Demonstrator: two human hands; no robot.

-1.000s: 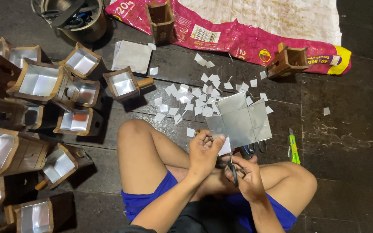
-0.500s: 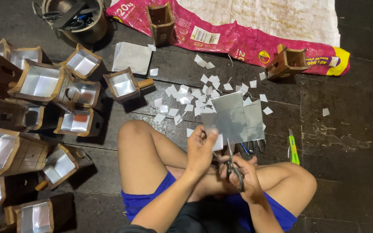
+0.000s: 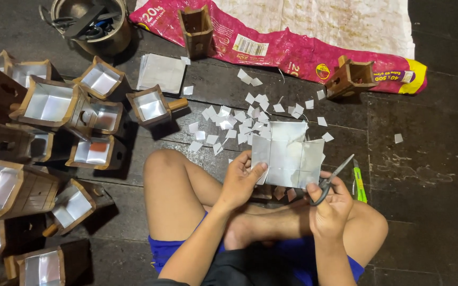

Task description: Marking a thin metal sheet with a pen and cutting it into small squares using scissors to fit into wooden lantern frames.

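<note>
- Foil sheet (image 3: 284, 153): thin, silvery, creased into a grid of squares, held flat above the crossed legs; left hand (image 3: 242, 180) clamped on its left edge, thumb on top.
- Right hand (image 3: 328, 204), just right of the sheet: closed around the handles of dark scissors (image 3: 331, 179), blades parted and aimed at the sheet's lower right corner.
- Risk, judged: thin foil likely to tear or buckle off the crease if pulled slack or cut at a slant; sharp cut edges and blade tips close to the left fingers and the bare knees.
- Risk, judged: one-sided grip leaves the right half of the sheet free to flop into the blades.
- Offcuts (image 3: 239, 124): small, pale, square scraps, scattered on the floor beyond the sheet; light enough to scatter or stick to skin.
- Floor (image 3: 430, 169): dark, worn planks with pale scuffs.
- Wooden boxes (image 3: 49, 103), far left of the sheet: open, flared, brown, lined with the same shiny foil; one with a peg handle.
- Green cutter (image 3: 360, 184), on the floor just right of the scissors; within reach of a shifting knee.
- Foil stack (image 3: 160, 73), flat, up and left of the sheet.
- Pink sack (image 3: 292, 50), glossy plastic, beyond the scraps, with two unlined boxes on it.
- Metal pot (image 3: 94, 26), round, far upper left, holding dark tools.
</note>
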